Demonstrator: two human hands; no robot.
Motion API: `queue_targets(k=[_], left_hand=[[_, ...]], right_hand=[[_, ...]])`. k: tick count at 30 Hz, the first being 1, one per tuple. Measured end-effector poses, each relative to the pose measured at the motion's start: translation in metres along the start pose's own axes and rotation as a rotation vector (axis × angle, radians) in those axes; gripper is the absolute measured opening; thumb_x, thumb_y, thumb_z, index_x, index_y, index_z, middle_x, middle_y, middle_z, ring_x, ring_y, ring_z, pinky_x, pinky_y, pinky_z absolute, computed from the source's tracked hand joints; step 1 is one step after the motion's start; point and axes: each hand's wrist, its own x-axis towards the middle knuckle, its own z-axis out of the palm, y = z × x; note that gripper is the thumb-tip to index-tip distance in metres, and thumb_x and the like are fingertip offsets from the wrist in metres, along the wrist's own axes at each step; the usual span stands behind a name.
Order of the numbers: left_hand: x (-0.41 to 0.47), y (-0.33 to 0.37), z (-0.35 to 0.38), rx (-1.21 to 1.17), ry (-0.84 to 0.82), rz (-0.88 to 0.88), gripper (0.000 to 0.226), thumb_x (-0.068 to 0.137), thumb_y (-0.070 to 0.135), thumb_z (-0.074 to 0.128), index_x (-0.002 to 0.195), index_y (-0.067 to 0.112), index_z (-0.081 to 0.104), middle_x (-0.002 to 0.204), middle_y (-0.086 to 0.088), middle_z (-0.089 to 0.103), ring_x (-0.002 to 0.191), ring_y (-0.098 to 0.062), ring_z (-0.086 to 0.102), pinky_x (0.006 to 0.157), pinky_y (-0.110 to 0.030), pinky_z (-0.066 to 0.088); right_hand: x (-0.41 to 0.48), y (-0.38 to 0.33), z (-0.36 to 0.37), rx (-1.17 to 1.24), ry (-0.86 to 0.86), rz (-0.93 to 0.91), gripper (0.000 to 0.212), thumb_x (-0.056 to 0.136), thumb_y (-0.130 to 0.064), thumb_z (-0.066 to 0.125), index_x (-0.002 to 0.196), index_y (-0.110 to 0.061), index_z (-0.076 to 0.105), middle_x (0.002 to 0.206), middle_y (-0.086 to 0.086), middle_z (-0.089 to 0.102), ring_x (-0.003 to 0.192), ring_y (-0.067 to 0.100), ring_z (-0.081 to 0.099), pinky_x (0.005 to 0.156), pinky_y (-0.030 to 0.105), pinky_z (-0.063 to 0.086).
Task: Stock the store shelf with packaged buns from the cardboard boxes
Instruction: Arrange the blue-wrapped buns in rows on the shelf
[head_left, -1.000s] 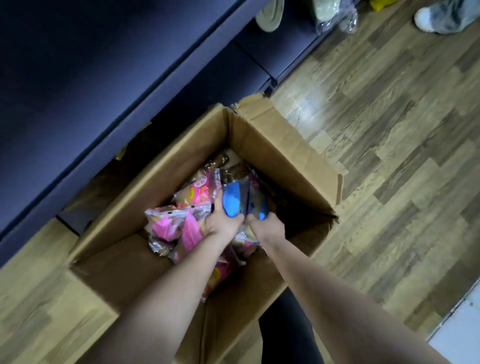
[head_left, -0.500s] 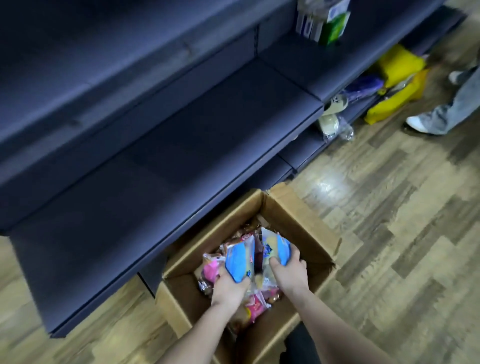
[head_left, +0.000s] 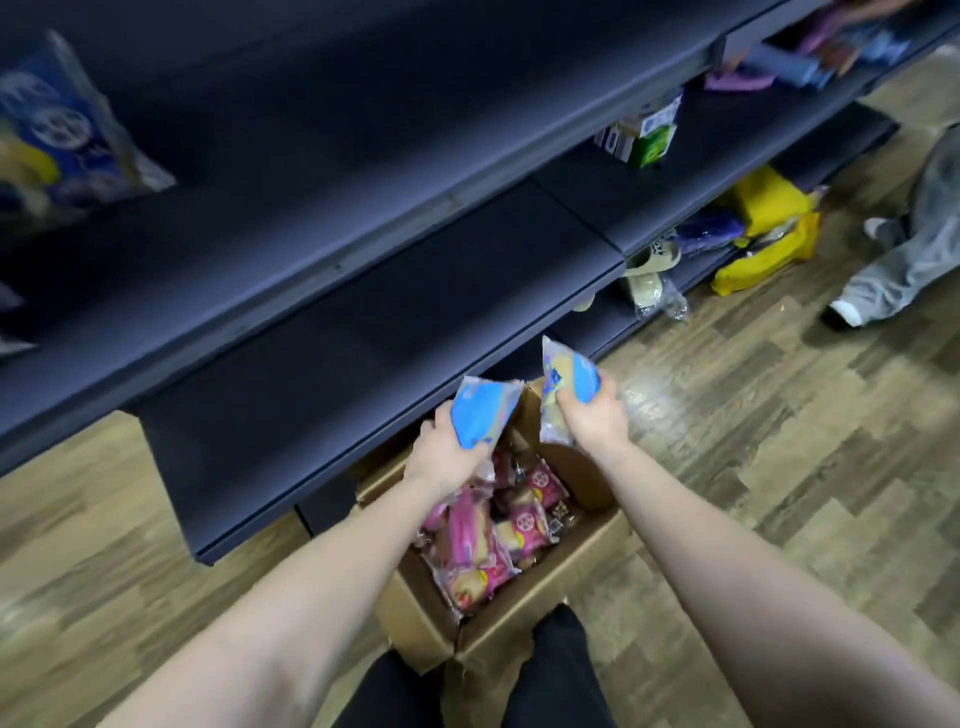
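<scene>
Left hand (head_left: 441, 457): fingers (head_left: 427, 428) wrapping a blue bun pack (head_left: 480, 413), long axis tilting up-right.
Right hand (head_left: 592, 421): fingers clamping a second blue pack (head_left: 566, 374), standing nearly upright.
Cardboard box (head_left: 571, 571): sitting on the floor below both hands, holding pink bun packs (head_left: 483, 540).
Shelf (head_left: 363, 332): lying ahead and up-left of both packs; left hand appearing nearer.

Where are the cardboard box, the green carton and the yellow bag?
cardboard box (head_left: 587, 564): head view, right outer wall.
green carton (head_left: 652, 140): head view, front face.
yellow bag (head_left: 769, 200): head view, upper side.
</scene>
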Motion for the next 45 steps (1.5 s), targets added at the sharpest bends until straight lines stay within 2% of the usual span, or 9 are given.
queue_targets(k=[4, 10, 17, 20, 25, 31, 37, 41, 45], left_hand=[[0.0, 0.05, -0.041, -0.059, 0.085, 0.124, 0.07, 0.08, 0.033, 0.065, 0.14, 0.018, 0.031, 0.127, -0.015, 0.049, 0.119, -0.032, 0.046, 0.094, -0.034, 0.039], [-0.008, 0.127, -0.117, -0.215, 0.163, 0.358, 0.065, 0.077, 0.034, 0.066, 0.135, 0.028, 0.037, 0.119, 0.006, 0.055, 0.105, -0.015, 0.054, 0.088, -0.03, 0.046], [-0.035, 0.18, -0.19, -0.327, 0.362, 0.554, 0.06, 0.073, 0.033, 0.065, 0.128, 0.032, 0.041, 0.112, 0.014, 0.056, 0.098, -0.005, 0.056, 0.082, -0.029, 0.05], [-0.043, 0.177, -0.22, -0.225, 0.526, 0.496, 0.066, 0.075, 0.037, 0.065, 0.134, 0.032, 0.037, 0.122, 0.007, 0.051, 0.106, -0.012, 0.052, 0.088, -0.033, 0.048], [-0.049, 0.131, -0.252, -0.04, 0.782, 0.188, 0.063, 0.078, 0.034, 0.062, 0.135, 0.019, 0.039, 0.123, -0.013, 0.052, 0.112, -0.034, 0.051, 0.091, -0.039, 0.044], [-0.043, 0.067, -0.26, 0.043, 0.797, -0.151, 0.07, 0.082, 0.049, 0.055, 0.14, 0.016, 0.034, 0.131, -0.017, 0.049, 0.118, -0.04, 0.047, 0.093, -0.042, 0.04], [-0.029, 0.072, -0.245, 0.147, 0.871, -0.148, 0.077, 0.077, 0.051, 0.057, 0.14, 0.013, 0.036, 0.127, -0.015, 0.051, 0.113, -0.037, 0.049, 0.089, -0.042, 0.04], [-0.023, 0.062, -0.238, 0.124, 0.955, -0.075, 0.079, 0.067, 0.049, 0.063, 0.133, 0.008, 0.05, 0.113, -0.019, 0.061, 0.098, -0.04, 0.058, 0.083, -0.045, 0.044], [-0.02, 0.053, -0.233, 0.152, 1.008, 0.017, 0.079, 0.064, 0.056, 0.044, 0.123, 0.005, 0.057, 0.104, -0.019, 0.064, 0.086, -0.039, 0.062, 0.076, -0.045, 0.049]], right_hand=[[0.0, -0.058, -0.04, 0.017, 0.078, -0.158, 0.067, 0.089, -0.036, 0.055, 0.147, -0.02, 0.025, 0.133, 0.02, 0.042, 0.122, 0.033, 0.045, 0.099, 0.029, 0.034], [-0.001, -0.146, -0.109, 0.026, 0.179, -0.366, 0.065, 0.089, -0.037, 0.054, 0.146, -0.022, 0.026, 0.133, 0.015, 0.042, 0.118, 0.029, 0.046, 0.086, 0.023, 0.031], [-0.015, -0.228, -0.12, 0.051, 0.171, -0.576, 0.064, 0.089, -0.03, 0.053, 0.146, -0.023, 0.024, 0.131, 0.015, 0.041, 0.092, 0.022, 0.044, 0.082, 0.024, 0.034], [-0.027, -0.255, -0.099, 0.048, 0.12, -0.646, 0.066, 0.087, -0.026, 0.055, 0.146, -0.02, 0.025, 0.13, 0.017, 0.041, 0.107, 0.03, 0.049, 0.088, 0.026, 0.035], [-0.047, -0.281, -0.041, -0.038, 0.015, -0.739, 0.069, 0.085, -0.03, 0.061, 0.144, -0.016, 0.029, 0.129, 0.02, 0.042, 0.114, 0.038, 0.048, 0.096, 0.036, 0.038], [-0.066, -0.279, 0.021, -0.34, 0.055, -0.797, 0.07, 0.082, -0.035, 0.062, 0.141, -0.015, 0.032, 0.126, 0.019, 0.043, 0.113, 0.042, 0.046, 0.094, 0.046, 0.038], [-0.062, -0.275, 0.041, -0.695, 0.131, -0.811, 0.093, 0.078, -0.056, 0.057, 0.151, -0.024, 0.008, 0.152, 0.015, 0.019, 0.129, 0.039, 0.03, 0.099, 0.047, 0.03], [-0.059, -0.277, 0.038, -0.694, 0.098, -0.76, 0.096, 0.077, -0.059, 0.056, 0.151, -0.028, 0.002, 0.153, 0.013, 0.017, 0.13, 0.037, 0.028, 0.1, 0.047, 0.03], [-0.063, -0.268, 0.042, -0.679, 0.162, -0.805, 0.093, 0.078, -0.054, 0.055, 0.15, -0.028, 0.003, 0.148, 0.013, 0.023, 0.122, 0.035, 0.035, 0.095, 0.045, 0.032]])
